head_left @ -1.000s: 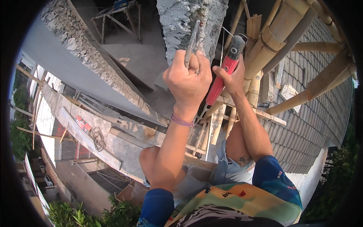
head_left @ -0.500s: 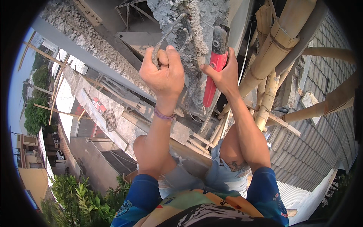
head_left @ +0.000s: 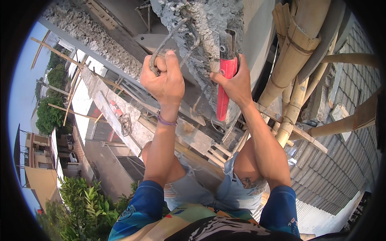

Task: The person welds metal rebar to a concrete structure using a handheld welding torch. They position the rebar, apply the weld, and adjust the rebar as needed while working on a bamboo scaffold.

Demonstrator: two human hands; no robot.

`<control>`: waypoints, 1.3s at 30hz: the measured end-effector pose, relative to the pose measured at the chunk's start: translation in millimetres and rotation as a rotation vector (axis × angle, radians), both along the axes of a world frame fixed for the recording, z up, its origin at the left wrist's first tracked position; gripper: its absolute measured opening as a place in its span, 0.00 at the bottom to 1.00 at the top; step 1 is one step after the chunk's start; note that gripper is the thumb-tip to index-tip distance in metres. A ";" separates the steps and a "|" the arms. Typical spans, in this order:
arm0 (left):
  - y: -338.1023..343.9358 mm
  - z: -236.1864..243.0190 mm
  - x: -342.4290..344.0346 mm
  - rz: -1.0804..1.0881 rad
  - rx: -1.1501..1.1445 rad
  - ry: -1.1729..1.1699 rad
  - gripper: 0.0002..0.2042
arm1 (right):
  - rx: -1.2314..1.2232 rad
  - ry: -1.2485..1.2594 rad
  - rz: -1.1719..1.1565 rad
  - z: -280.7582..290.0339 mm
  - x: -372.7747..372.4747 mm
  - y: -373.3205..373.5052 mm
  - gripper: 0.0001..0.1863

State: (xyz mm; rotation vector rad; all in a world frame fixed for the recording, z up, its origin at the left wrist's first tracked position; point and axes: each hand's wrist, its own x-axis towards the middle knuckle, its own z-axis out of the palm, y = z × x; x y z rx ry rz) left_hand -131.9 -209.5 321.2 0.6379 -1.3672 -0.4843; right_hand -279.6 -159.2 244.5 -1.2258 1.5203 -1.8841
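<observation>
My left hand (head_left: 164, 80) is closed in a fist around a bent grey metal rod (head_left: 169, 37). The rod loops up from the fist toward the rough, broken concrete (head_left: 209, 22) at the top middle; where it ends there is hard to make out. In my right hand (head_left: 238, 85) is a red-handled tool (head_left: 225, 88) with a worn grey metal channel at its upper end. It stands nearly upright in the picture, in front of the concrete, thumb across the red part. Its exact kind cannot be told.
Thick bamboo poles (head_left: 291, 56) cross on the right, beside a tiled roof (head_left: 317, 160). A plank (head_left: 116, 124) on the left carries a red-and-dark object (head_left: 125, 122). Another rough concrete edge (head_left: 96, 44) runs along the upper left. Trees and houses lie far below.
My left hand has shifted left and slightly down with the bent rod. My right hand and the red-handled tool sit a little lower. The whole view has shifted somewhat.
</observation>
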 end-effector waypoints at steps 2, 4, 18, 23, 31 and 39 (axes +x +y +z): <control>-0.4 0.3 0.6 0.034 -0.025 -0.040 0.16 | 0.017 -0.007 0.021 -0.3 -0.8 0.9 0.33; -0.7 -0.1 1.0 -0.012 -0.017 -0.005 0.16 | 0.026 0.017 0.016 -2.3 -0.9 2.0 0.33; -3.6 -2.0 1.9 0.041 -0.025 -0.033 0.17 | 0.088 -0.053 0.060 -15.0 -1.2 -0.3 0.35; -1.5 0.5 1.6 0.085 -0.030 -0.086 0.18 | 0.083 0.011 0.022 -14.0 0.9 -2.0 0.35; -3.9 -2.3 0.8 0.033 -0.032 -0.020 0.17 | 0.094 -0.019 0.046 -9.8 2.9 0.0 0.33; -4.6 -3.0 0.8 0.137 -0.052 -0.070 0.17 | 0.103 -0.090 0.020 -9.2 4.5 0.5 0.30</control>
